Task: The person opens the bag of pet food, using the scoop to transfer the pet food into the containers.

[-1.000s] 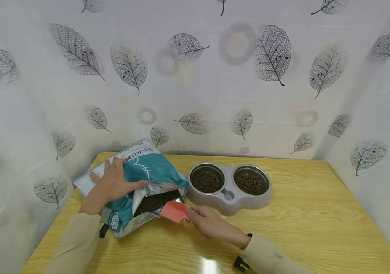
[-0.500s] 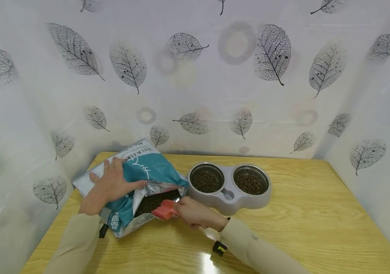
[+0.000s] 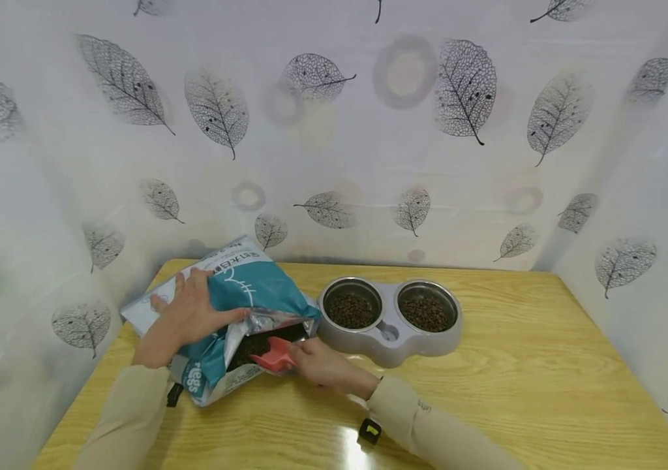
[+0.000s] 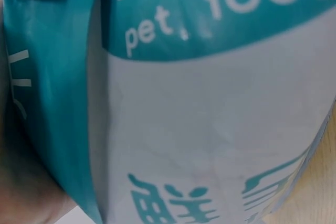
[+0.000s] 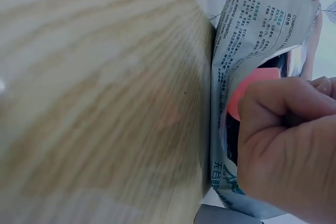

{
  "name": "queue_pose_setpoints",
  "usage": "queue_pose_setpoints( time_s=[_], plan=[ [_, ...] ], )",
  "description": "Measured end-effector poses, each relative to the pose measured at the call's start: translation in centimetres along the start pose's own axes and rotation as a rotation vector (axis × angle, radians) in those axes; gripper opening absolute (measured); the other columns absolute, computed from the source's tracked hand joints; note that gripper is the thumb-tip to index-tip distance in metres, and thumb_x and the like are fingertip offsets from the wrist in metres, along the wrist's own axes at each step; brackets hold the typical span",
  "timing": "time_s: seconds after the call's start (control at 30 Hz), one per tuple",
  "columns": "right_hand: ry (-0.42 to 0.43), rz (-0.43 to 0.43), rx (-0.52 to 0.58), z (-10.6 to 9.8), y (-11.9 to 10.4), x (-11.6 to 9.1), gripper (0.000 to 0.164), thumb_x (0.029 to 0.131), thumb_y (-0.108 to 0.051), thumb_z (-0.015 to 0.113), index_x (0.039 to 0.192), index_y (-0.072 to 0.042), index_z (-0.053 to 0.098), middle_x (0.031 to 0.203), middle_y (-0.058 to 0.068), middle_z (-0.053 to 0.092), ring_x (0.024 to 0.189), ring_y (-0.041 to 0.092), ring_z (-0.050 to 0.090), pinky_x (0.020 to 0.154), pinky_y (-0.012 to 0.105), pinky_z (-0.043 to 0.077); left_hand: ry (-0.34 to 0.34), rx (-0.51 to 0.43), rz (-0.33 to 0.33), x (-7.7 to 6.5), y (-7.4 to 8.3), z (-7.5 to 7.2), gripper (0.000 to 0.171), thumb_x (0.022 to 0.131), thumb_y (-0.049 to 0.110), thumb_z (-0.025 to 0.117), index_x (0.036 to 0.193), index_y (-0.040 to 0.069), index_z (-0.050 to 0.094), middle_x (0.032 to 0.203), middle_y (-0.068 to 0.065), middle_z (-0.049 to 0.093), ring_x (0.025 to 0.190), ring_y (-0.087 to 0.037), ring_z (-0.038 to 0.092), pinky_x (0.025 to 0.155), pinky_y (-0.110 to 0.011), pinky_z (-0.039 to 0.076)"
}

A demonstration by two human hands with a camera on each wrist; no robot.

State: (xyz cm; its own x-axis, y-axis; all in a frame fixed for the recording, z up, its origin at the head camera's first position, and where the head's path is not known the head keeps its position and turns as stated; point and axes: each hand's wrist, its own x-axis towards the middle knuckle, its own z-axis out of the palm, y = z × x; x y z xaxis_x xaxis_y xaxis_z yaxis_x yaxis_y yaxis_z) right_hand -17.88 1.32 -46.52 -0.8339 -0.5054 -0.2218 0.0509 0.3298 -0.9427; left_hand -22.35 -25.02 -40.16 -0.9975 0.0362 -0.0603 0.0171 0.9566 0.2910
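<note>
A teal and white pet food bag (image 3: 266,281) lies on its side at the left of the table, its mouth gaping toward the front right. Dark kibble (image 3: 244,352) shows inside the opening. My left hand (image 3: 184,320) rests on top of the bag with fingers spread and thumb stretched along the upper flap. "Pet food" lettering on the bag (image 4: 205,108) fills the left wrist view. With curled fingers my right hand (image 3: 325,365) grips the handle of a coral-pink scoop (image 3: 275,356). The scoop's front end is in the bag's mouth; in the right wrist view my hand partly covers the scoop (image 5: 252,85).
A light grey double feeder (image 3: 389,352) stands right beside the bag. Both its metal bowls, the left bowl (image 3: 351,281) and the right bowl (image 3: 426,284), hold brown kibble. The wooden table (image 3: 522,365) extends to the right. A leaf-patterned curtain (image 3: 334,143) hangs behind.
My right hand has moved left with the scoop, from the bag's edge into its mouth, and the scoop has tilted. My left hand and the bag stay in place.
</note>
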Motion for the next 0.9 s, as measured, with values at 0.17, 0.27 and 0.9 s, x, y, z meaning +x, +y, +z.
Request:
queue_pose_setpoints(
  time_s=[0.17,0.27,0.9],
  plan=[
    [-0.019,-0.028,0.01,-0.5,0.7,-0.5,0.046,0.102,-0.034,0.039,0.08,0.003,0.056,0.047,-0.007,0.032,0.033,0.007,0.025,0.031,0.023,0.023,-0.016,-0.008,-0.003,-0.1,0.0,0.1,0.127,0.064,0.091,0.045,0.147,0.0,0.012,0.152,-0.032,0.01,0.137,-0.058,-0.007,0.084,-0.087,-0.006],
    [-0.039,-0.046,0.008,-0.9,1.0,-0.9,0.043,0.102,-0.036,0.038,0.081,-0.004,0.057,0.049,-0.007,0.032,0.034,0.008,0.026,0.032,0.023,0.024,-0.02,0.001,-0.007,-0.1,0.0,0.1,0.128,0.064,0.091,0.044,0.147,0.0,0.011,0.152,-0.032,0.008,0.137,-0.058,-0.007,0.084,-0.087,-0.006],
    [-0.091,-0.094,0.246,-3.4,-0.4,-3.5,0.054,0.098,-0.051,0.037,0.091,0.002,0.045,0.057,-0.004,0.036,0.037,0.007,0.025,0.035,0.021,0.022,0.004,0.008,-0.006,-0.2,0.0,-0.2,0.127,0.064,0.09,0.046,0.145,-0.002,0.015,0.15,-0.034,0.013,0.136,-0.06,-0.004,0.083,-0.088,-0.004]
  ],
)
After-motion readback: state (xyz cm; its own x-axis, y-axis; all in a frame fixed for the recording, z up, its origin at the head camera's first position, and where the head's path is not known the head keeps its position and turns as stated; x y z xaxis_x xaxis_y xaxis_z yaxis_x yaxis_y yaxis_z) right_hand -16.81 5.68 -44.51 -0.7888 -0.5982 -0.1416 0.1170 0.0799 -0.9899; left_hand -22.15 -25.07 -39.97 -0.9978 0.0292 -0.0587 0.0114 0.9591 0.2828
